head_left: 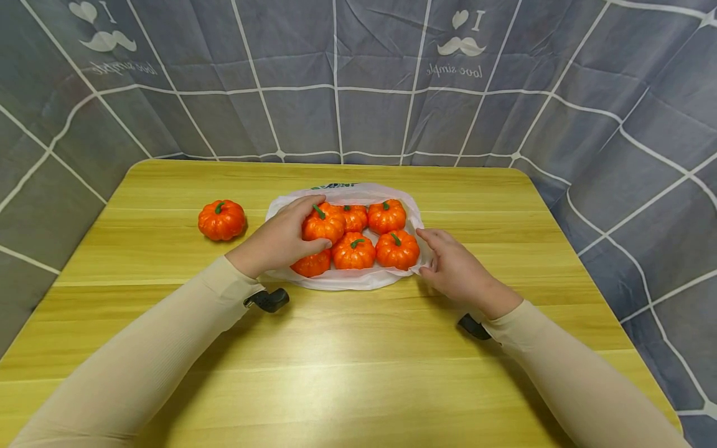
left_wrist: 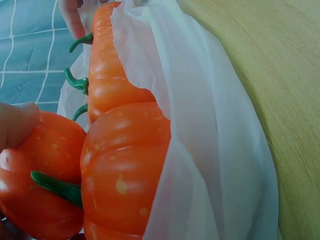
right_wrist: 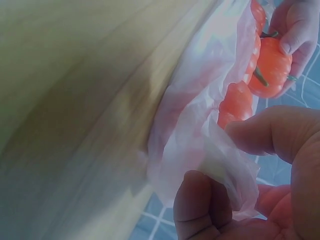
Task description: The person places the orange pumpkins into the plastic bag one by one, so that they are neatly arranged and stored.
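Note:
A white plastic bag lies spread on the table with several small orange pumpkins inside, each with a green stem. My left hand grips one pumpkin at the bag's left side, raised over the others; in the left wrist view the thumb presses on its skin. At the right end my right hand holds the bag's rim, the thin plastic lying between thumb and fingers. One more pumpkin sits alone on the table, left of the bag.
The wood-grain table has rounded far corners. A grey curtain with white grid lines hangs behind it and along both sides. Dark straps sit at the wrists.

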Demonstrator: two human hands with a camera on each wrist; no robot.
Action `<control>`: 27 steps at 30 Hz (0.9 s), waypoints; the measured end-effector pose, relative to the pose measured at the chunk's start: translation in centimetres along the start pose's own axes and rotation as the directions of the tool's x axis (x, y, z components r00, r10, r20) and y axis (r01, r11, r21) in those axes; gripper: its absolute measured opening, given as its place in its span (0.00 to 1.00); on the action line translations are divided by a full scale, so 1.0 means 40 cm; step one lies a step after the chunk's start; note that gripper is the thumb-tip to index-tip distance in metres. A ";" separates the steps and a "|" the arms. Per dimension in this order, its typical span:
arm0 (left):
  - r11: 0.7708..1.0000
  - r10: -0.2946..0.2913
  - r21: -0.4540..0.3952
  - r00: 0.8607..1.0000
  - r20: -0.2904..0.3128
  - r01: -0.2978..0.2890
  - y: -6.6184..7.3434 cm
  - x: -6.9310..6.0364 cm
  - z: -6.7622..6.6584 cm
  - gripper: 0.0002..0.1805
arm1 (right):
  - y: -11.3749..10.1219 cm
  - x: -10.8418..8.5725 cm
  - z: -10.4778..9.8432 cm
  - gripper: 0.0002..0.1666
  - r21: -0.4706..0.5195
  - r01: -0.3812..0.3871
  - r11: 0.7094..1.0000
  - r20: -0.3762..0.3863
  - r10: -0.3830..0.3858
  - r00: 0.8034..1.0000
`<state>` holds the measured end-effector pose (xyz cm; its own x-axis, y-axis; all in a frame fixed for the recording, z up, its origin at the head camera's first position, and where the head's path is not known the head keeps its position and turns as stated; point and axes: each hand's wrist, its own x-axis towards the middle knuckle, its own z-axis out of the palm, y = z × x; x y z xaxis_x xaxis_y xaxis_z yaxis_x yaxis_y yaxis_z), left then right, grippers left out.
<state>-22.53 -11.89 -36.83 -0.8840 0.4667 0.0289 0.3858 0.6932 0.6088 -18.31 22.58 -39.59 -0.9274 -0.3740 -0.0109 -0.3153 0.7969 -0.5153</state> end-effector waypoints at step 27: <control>0.999 -0.010 -0.039 0.999 -0.032 0.008 0.009 -0.004 0.001 0.48 | -0.004 -0.001 -0.004 0.44 -0.001 -0.008 1.000 0.003 0.008 1.000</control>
<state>-22.25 -11.69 -36.65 -0.8957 0.4421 0.0484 0.3678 0.6752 0.6395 -18.27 22.55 -39.38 -0.9293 -0.3689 -0.0172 -0.3082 0.8004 -0.5142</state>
